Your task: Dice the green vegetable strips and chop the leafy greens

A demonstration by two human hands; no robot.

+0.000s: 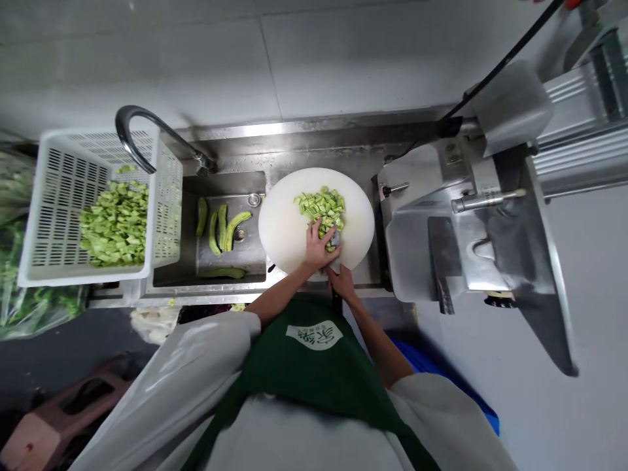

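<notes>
A white oval cutting board bears a heap of chopped pale-green vegetable pieces, possibly gourd or cucumber. My left hand rests over the near end of the heap, fingers spread and thumb apart, touching pieces and the knife blade. Below it, at the board's near edge, my right hand is closed round a knife. The dark handle points towards my apron, and the broad blade lies partly hidden under my left hand and among the pieces.
Left of the board, a steel sink holds several long green vegetables. A white basket of chopped pieces stands further left, under a curved faucet. A metal slicing machine stands close on the right, with a cleaver on it.
</notes>
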